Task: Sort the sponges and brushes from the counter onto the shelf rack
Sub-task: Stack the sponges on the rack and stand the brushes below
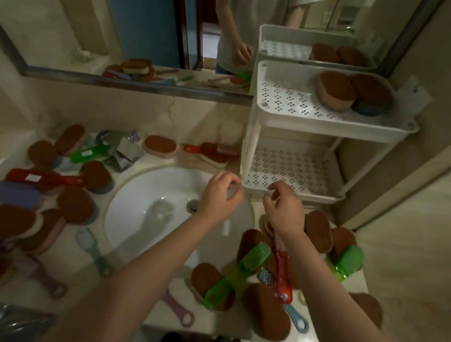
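**Hands at the rack's lower tier**

**Hands.** The left hand (221,195) is over the right part of the sink (141,190), near the front rim of the rack (331,127). Its fingers (233,178) are curled toward the thumb. A grey blur lies between them, so it cannot be told whether they grasp anything. The right hand (286,209) is just beside it, before the lower tier (287,170). Its fingers are loosely curled and released, with nothing seen in them. The two hands are apart.

**Rack.** The rack is white and stands on the worktop (216,321) right of the sink, against the mirror (122,25). The top tier (285,99) carries two rack sponges (335,90) at its right rear, brown face up and touching. A blue sponge (366,109) lies under the right one.

**Worktop.**
- Left sponges (74,204) lie in a loose heap left of the sink. Among them are a left red brush (43,179) and a left green brush (89,152).
- Behind the sink lie the tap (125,148), one back sponge (160,144) and a back brush (209,150), which rests on another sponge.
- Right sponges (266,311) lie right of the sink, below the right forearm. A green brush (252,257) rests across them, and a red brush (281,271) lies just beside it. A third green brush (347,260) lies at the far right.
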